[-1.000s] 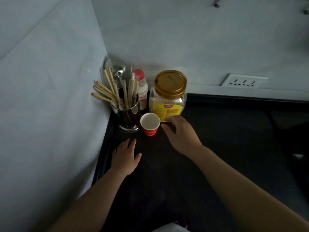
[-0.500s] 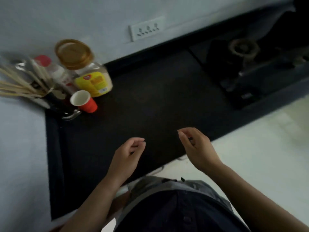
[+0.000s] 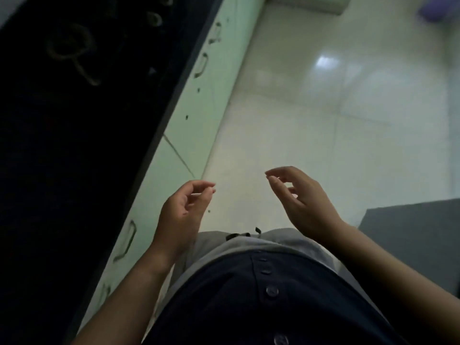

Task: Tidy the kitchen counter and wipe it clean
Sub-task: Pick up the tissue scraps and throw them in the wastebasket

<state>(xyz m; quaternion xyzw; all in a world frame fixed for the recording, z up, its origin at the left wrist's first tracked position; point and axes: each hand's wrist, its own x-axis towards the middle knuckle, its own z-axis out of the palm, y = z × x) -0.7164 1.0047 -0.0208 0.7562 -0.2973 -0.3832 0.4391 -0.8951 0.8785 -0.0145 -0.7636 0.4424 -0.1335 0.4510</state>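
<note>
Desk (image 3: 74,145): dark, matte, at left; now seen along its edge.
Cabinets (image 3: 189,115): smooth pale green fronts.
Floor (image 3: 323,120): glossy tiles.
Left hand (image 3: 183,210): released, empty.
Right hand (image 3: 303,202): released, empty.
Change: jar and cup gone from view.

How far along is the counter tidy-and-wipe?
Done: nothing that shows here; the dark counter is too dim to judge. In hand: nothing. The left hand and right hand are empty, fingers loosely curled, over the floor. Left: wiping; no cloth is in view.
</note>
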